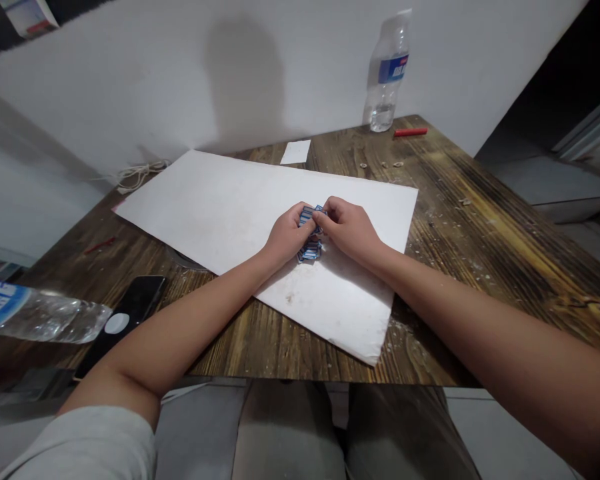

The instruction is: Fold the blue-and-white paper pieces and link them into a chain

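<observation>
Both hands meet over a large white sheet [220, 207] lying on a wooden table [480, 227]. My left hand [287, 233] and my right hand [350, 227] have their fingers curled round a small blue striped object [310, 250], which looks like folded paper or a wrapper. The fingers hide most of it, and only its lower part and a top corner show. Each hand pinches it from its own side, just above the sheet.
An upright water bottle [387, 73] stands at the table's back by the wall, with a red pen [410, 132] and a small white slip [296, 152] near it. A lying bottle [35, 313] and a black phone [130, 310] are at the left. Small scraps litter the right side.
</observation>
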Motion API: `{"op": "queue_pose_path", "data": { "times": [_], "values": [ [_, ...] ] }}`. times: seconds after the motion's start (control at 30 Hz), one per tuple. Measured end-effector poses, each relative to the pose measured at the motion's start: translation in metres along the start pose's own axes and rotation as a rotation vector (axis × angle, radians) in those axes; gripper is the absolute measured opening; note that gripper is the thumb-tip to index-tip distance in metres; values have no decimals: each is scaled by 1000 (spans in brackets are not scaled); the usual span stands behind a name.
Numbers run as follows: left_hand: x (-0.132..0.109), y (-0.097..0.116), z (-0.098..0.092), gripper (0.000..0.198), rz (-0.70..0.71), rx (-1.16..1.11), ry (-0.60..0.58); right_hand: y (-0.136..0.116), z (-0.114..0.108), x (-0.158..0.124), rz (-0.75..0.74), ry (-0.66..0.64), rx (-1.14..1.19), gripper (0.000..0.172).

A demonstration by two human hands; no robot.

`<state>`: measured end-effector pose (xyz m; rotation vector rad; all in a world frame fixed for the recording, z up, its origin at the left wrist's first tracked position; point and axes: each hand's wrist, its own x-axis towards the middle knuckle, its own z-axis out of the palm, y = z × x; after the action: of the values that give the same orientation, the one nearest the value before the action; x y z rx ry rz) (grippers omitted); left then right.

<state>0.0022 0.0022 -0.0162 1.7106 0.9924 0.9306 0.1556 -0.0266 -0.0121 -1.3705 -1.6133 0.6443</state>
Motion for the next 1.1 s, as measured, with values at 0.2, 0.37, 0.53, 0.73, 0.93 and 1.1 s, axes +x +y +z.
{"op": "queue_pose_path", "data": {
  "times": [0.2,0.37,0.53,0.73,0.93,1.1],
  "values": [
    [-1,2,0,12,7,55,1,-1,0,0,0,-2,-24,27],
    [-1,4,0,9,25,94,4,-2,0,-1,3,-11,-34,27],
    [-2,5,1,8,23,109,9,-2,0,-1,2,-10,-60,27],
    [-2,5,0,6,47,138,9,-1,0,-2,-6,-5,-60,27],
    [-2,5,0,6,53,146,9,-2,0,-1,-5,-8,-52,27],
    [-2,5,0,6,41,148,11,-2,0,-1,4,-14,-54,27]
  ]
}}
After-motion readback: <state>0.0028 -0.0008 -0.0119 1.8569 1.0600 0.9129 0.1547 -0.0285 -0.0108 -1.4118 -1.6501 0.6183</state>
